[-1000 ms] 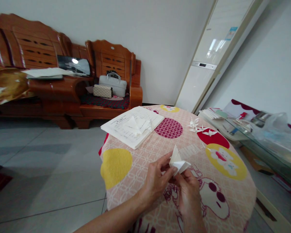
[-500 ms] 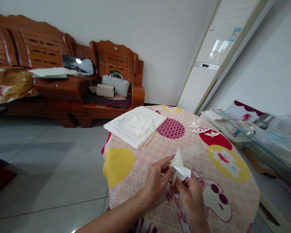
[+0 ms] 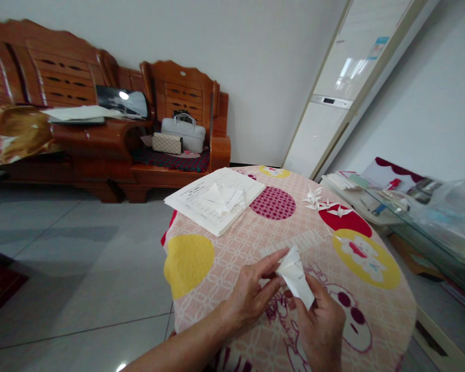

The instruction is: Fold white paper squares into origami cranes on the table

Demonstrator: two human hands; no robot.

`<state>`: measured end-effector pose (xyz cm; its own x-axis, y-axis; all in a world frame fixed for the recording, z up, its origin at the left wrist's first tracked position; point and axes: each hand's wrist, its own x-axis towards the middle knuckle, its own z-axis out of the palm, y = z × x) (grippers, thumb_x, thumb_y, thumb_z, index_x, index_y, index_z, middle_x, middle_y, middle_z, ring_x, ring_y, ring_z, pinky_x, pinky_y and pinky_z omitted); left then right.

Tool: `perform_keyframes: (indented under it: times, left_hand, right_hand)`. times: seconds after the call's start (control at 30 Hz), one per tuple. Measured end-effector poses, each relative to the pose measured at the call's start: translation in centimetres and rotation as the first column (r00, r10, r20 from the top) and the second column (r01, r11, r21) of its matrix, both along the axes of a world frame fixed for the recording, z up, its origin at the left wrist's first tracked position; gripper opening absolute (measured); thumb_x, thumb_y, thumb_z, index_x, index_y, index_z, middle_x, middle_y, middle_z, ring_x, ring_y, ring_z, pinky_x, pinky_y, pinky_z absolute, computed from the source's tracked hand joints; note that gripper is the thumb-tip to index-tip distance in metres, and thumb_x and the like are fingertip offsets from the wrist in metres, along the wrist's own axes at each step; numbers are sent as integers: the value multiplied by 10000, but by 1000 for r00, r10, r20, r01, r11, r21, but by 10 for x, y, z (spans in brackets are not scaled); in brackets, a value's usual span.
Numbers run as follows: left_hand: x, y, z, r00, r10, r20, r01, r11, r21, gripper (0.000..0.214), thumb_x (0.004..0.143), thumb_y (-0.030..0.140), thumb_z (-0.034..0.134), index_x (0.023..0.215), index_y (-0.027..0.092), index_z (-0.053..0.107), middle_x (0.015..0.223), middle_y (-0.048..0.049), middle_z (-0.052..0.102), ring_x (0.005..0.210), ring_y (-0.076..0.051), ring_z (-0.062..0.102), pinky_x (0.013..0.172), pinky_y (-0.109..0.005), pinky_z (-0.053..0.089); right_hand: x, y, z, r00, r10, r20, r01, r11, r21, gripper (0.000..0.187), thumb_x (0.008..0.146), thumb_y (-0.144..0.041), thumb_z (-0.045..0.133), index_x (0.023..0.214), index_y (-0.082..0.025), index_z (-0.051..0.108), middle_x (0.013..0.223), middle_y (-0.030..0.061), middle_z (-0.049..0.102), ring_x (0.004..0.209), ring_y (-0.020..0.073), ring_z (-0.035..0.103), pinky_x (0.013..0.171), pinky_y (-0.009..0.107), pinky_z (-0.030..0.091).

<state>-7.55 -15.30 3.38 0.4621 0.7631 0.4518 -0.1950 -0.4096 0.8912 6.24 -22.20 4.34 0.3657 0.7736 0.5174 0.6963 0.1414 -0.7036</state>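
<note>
A small white folded paper piece [image 3: 295,275] is held above the round table with its pink patterned cloth [image 3: 225,248]. My left hand [image 3: 251,292] pinches its left side, index finger stretched along the top edge. My right hand [image 3: 322,325] grips its lower right end between thumb and fingers. Several finished white paper cranes [image 3: 321,203] lie on the far side of the table. A stack of printed sheets [image 3: 213,199] with folded paper on top sits at the far left of the table.
A glass-topped side table [image 3: 418,217] with papers and plastic bags stands to the right. Wooden chairs [image 3: 178,119] with handbags and a laptop line the back wall. A tall white air conditioner [image 3: 333,103] stands in the corner. Grey tiled floor lies to the left.
The paper piece has been turned and drawn out longer, now slanting down to the right. My right hand slid lower and to the right; my left index finger stretched out.
</note>
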Motion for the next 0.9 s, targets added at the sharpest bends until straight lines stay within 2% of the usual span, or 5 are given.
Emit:
perform_keyframes:
  times: [0.2,0.5,0.63,0.77,0.9]
  left_hand:
    - [-4,-3,2,999,-38,-13,38,999,36,582,903,207,545,1457,218,366,1105,-111,692,945,-203,674,845,-309,517]
    - [-6,-3,4,994,-97,-53,101,990,96,593,931,206,493,1487,262,292,1136,-82,692,978,-186,661,878,-279,486]
    - [-5,-3,3,992,-69,-102,74,996,42,563,943,241,468,1483,244,308,991,-72,704,833,-164,639,765,-248,476]
    - [-1,-3,-1,993,-53,-107,48,998,-49,533,945,284,471,1461,212,358,715,-9,612,579,-106,491,557,-195,369]
    - [6,-3,-6,991,-135,-16,128,969,-210,432,938,330,490,1344,186,523,768,-26,611,651,-119,528,591,-201,385]
  right_hand:
    - [-1,-3,-2,993,-18,120,7,996,90,203,837,-292,546,936,-191,692,796,62,738,658,207,697,580,238,523]
    - [14,-11,-25,972,-71,222,54,995,79,515,836,-420,531,1258,-131,585,1101,157,710,948,296,698,743,332,558]
    - [17,-10,-26,985,-57,161,55,998,16,466,844,-408,535,1209,-134,631,988,145,740,843,276,717,683,316,558]
    - [10,-5,-15,995,-79,55,81,996,-42,412,849,-403,549,1110,-123,700,657,76,721,531,197,660,498,246,500]
    - [-3,-2,-1,977,-195,-83,185,976,-114,358,815,-417,598,943,-124,758,507,16,637,407,135,541,419,207,430]
